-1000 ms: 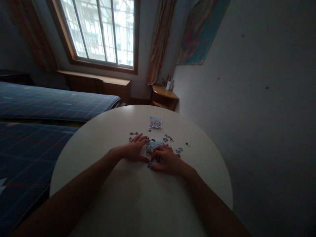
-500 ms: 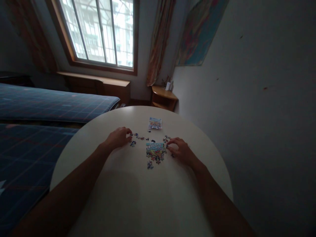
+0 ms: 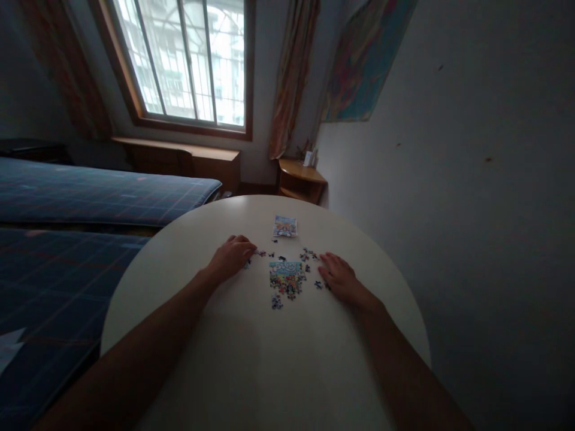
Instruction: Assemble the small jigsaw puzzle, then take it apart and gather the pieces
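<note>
A partly assembled colourful jigsaw puzzle (image 3: 286,279) lies in the middle of a round white table (image 3: 269,371). My left hand (image 3: 232,257) rests on the table left of it, fingers curled over several loose pieces (image 3: 259,253). My right hand (image 3: 340,277) lies flat to the right of the puzzle, fingers stretched out beside more loose pieces (image 3: 309,256). A small picture card (image 3: 284,226) lies farther back. One stray clump of pieces (image 3: 277,303) sits just in front of the puzzle.
A bed with a blue checked cover (image 3: 90,197) stands to the left of the table. A wooden corner shelf (image 3: 300,177) and a window (image 3: 188,60) are at the back. A bare wall (image 3: 471,179) runs close along the right side.
Both hands left the puzzle and moved outward, the left to the loose pieces on the left, the right to those on the right. The right hand's fingers have flattened.
</note>
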`<state>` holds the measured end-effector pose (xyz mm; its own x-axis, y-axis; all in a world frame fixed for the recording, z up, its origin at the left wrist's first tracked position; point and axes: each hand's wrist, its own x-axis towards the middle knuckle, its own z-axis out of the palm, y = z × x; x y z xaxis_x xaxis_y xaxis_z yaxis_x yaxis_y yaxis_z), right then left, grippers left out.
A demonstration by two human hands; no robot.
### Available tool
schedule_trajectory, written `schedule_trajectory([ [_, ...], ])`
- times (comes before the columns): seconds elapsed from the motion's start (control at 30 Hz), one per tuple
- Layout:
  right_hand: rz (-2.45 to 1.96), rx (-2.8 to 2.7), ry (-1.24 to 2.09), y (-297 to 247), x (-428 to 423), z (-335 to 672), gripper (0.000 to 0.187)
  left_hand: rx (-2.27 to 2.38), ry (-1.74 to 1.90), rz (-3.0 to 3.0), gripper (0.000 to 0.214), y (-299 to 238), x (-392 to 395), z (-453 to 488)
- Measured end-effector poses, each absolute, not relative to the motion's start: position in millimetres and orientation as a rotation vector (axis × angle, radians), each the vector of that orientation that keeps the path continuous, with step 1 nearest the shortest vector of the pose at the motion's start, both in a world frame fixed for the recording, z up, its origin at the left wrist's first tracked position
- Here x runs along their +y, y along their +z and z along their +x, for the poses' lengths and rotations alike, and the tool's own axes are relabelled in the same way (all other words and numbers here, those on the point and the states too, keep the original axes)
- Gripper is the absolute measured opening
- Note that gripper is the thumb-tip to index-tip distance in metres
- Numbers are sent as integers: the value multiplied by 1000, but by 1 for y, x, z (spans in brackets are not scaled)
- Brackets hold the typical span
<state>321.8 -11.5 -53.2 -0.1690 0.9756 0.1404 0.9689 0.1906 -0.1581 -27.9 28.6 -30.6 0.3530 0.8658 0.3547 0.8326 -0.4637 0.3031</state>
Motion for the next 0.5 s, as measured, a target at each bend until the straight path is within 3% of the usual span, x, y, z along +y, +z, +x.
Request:
schedule_trajectory([
  [0.5,-1826,-2222,72,-49,-14,321,49,1555,679,2544,17,-31,34,-32],
])
